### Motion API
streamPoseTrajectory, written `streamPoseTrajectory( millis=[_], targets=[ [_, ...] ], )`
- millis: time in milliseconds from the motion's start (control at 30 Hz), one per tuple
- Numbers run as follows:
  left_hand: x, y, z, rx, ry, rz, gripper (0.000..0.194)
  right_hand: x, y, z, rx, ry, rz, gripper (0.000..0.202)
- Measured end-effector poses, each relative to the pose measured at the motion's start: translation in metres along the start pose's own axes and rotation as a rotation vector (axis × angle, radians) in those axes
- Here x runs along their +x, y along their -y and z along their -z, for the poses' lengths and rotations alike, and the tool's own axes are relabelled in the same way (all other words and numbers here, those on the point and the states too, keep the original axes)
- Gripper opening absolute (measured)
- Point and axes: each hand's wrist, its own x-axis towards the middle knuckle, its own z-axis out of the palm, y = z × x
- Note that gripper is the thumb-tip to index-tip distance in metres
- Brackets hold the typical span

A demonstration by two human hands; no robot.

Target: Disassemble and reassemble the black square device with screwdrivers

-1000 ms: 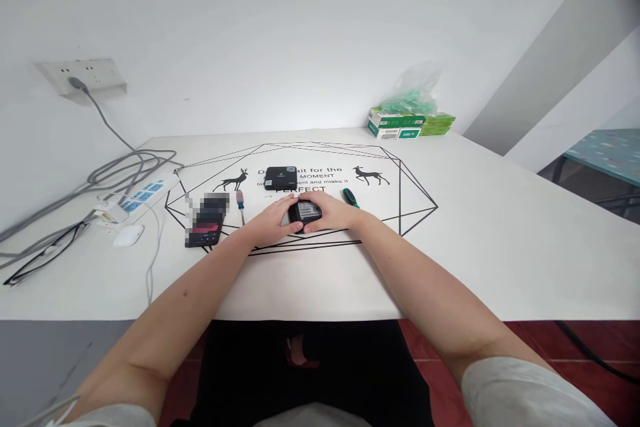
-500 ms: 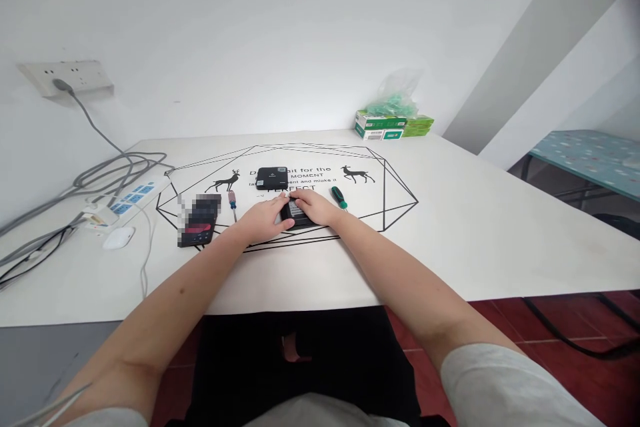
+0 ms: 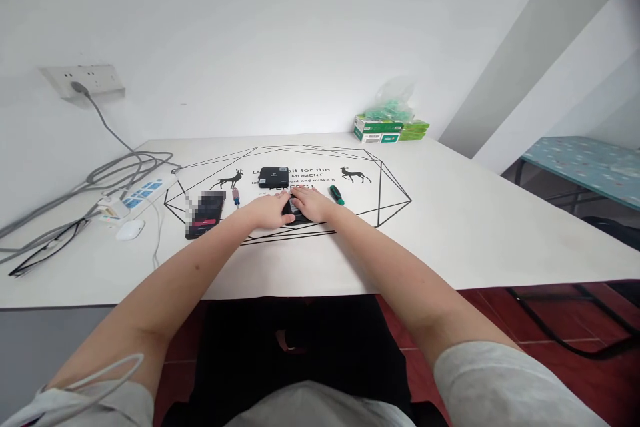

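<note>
A flat black device (image 3: 296, 216) with a pale printed label lies on the table, largely covered by both hands. My left hand (image 3: 270, 211) is at its left end, thumb on the near part and fingers toward the far edge. My right hand (image 3: 313, 204) lies flat over its right side, fingers stretched out toward the far edge. Just beyond sits another black case (image 3: 274, 177) with a small logo and pale stickers. A green-handled screwdriver (image 3: 337, 195) is right of my hands. To the left is a screwdriver (image 3: 236, 197) with a reddish and blue handle.
A phone (image 3: 209, 213) lies left of my hands, partly pixelated. Farther left are a white earbud case (image 3: 131, 230), a power strip (image 3: 143, 197) and looped grey cables (image 3: 103, 170). Green and white boxes (image 3: 379, 127) under a plastic bag (image 3: 393, 103) stand at the back.
The view has shifted slightly, so the table and its things appear a little displaced. Both hands stay on the black device, with no clear change in how they lie.
</note>
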Motion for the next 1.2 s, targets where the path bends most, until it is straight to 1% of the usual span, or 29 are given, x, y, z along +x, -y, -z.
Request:
streamPoseTrajectory(
  millis=[100, 133, 167, 267, 300, 367, 467, 567, 700, 833, 933, 1033, 1133, 1200],
  targets=[
    [0.012, 0.005, 0.013, -0.055, 0.034, -0.035, 0.084, 0.001, 0.004, 0.002, -0.003, -0.012, 0.001, 0.060],
    [0.016, 0.007, 0.013, -0.089, 0.030, -0.057, 0.083, 0.001, 0.004, 0.003, -0.002, -0.026, 0.005, 0.058],
    [0.019, 0.010, 0.011, -0.126, -0.014, -0.091, 0.080, 0.002, 0.004, 0.003, 0.002, -0.043, 0.009, 0.055],
    [0.026, 0.014, -0.005, -0.242, -0.108, -0.176, 0.072, 0.004, 0.001, 0.003, 0.022, -0.091, 0.025, 0.048],
    [0.028, 0.013, -0.013, -0.268, -0.159, -0.179, 0.069, 0.005, -0.001, 0.003, 0.031, -0.100, 0.029, 0.047],
    [0.032, 0.010, -0.028, -0.296, -0.317, -0.129, 0.064, 0.008, -0.006, 0.002, 0.044, -0.106, 0.033, 0.045],
    [0.040, 0.003, -0.043, -0.338, -0.300, -0.076, 0.065, 0.014, -0.014, 0.001, 0.050, -0.101, 0.036, 0.045],
    [0.046, 0.000, -0.048, -0.369, -0.281, -0.056, 0.070, 0.020, -0.020, 0.003, 0.043, -0.073, 0.034, 0.046],
    [0.047, 0.000, -0.047, -0.378, -0.232, -0.034, 0.084, 0.025, -0.022, 0.006, 0.018, -0.013, 0.002, 0.047],
    [0.045, -0.003, -0.045, -0.315, -0.224, -0.044, 0.091, 0.021, -0.019, 0.003, -0.027, -0.016, -0.098, 0.060],
    [0.043, -0.005, -0.044, -0.279, -0.222, -0.051, 0.091, 0.019, -0.015, 0.000, -0.047, -0.015, -0.147, 0.064],
    [0.042, -0.006, -0.044, -0.259, -0.241, -0.057, 0.088, 0.017, -0.012, 0.001, -0.048, -0.017, -0.153, 0.060],
    [0.041, -0.007, -0.045, -0.265, -0.267, -0.070, 0.086, 0.014, -0.010, 0.002, -0.036, -0.049, -0.135, 0.055],
    [0.040, -0.006, -0.046, -0.280, -0.259, -0.074, 0.086, 0.011, -0.009, 0.003, -0.029, -0.079, -0.127, 0.052]
  ],
)
